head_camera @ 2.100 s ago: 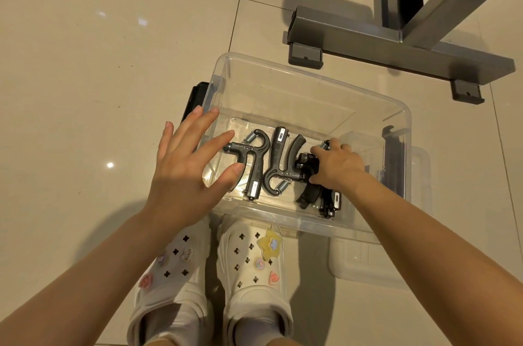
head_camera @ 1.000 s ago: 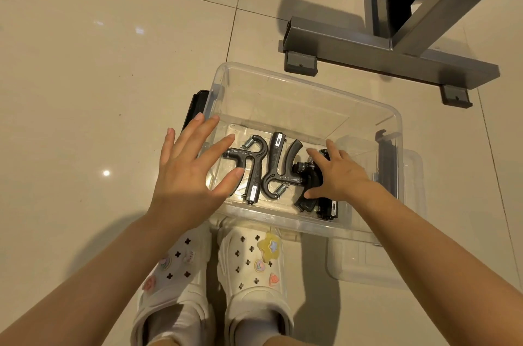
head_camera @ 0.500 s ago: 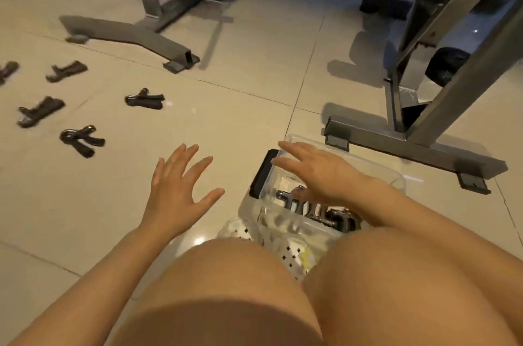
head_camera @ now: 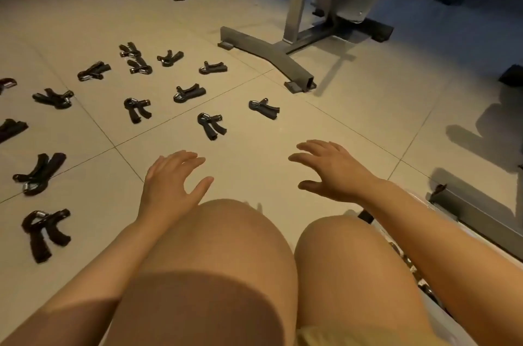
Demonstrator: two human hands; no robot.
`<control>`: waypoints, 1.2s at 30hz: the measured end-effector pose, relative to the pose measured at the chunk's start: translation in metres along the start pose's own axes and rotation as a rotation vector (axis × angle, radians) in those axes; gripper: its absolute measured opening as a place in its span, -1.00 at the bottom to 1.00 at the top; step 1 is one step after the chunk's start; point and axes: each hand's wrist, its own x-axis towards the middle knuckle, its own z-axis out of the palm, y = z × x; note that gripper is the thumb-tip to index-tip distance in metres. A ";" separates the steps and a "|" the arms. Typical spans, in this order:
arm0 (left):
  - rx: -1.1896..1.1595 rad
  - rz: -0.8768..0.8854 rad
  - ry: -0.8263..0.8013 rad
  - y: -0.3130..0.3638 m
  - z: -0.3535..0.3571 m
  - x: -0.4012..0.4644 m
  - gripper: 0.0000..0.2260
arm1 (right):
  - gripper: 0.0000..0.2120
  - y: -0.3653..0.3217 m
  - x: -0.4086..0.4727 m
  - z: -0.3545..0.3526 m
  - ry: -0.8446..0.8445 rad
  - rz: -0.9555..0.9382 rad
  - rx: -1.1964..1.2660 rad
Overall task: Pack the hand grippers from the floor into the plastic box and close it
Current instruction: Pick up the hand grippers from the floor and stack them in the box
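1. Nearest the camera, the person's two bare knees (head_camera: pixel 226 260) fill the lower middle of the view, with both forearms stretched forward over them.
2. At the lower right, behind the right forearm, a clear edge of the plastic box (head_camera: pixel 424 286) shows, with dark shapes inside it; most of the box is hidden and they cannot be told apart.
3. The left hand (head_camera: pixel 172 184) hovers palm down above the tiled floor (head_camera: pixel 254 156), its fingers (head_camera: pixel 186 157) spread and released, holding nothing.
4. The right hand (head_camera: pixel 331 173) hovers level with it, a little to the right, fingers likewise spread and empty.
5. Just beyond the hands lies the closest hand gripper (head_camera: pixel 211 125), black with a metal spring, flat on the floor; a second one (head_camera: pixel 264 108) lies near it to the right.
6. To the left, more hand grippers are scattered well apart on the tiles, one (head_camera: pixel 44 233) near the left forearm and another (head_camera: pixel 39 173) above it.
7. Farther off, a cluster of them (head_camera: pixel 135 61) spreads across the upper left.
8. Beyond these stands a grey metal machine frame (head_camera: pixel 271 55), its foot resting on the floor.
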 end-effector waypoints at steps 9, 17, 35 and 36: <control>0.004 -0.201 0.006 -0.122 -0.040 0.025 -0.65 | -0.44 -0.037 0.161 -0.016 -0.050 -0.115 0.112; 0.088 -0.107 -0.111 -0.162 -0.033 0.110 -0.57 | -0.40 -0.025 0.246 -0.002 -0.014 -0.079 0.204; 0.005 0.201 -0.382 -0.200 0.108 0.319 -0.51 | -0.44 0.083 0.379 0.077 -0.024 0.115 0.312; -0.002 0.227 -0.393 -0.210 0.124 0.326 -0.52 | -0.43 0.089 0.390 0.090 -0.029 0.134 0.319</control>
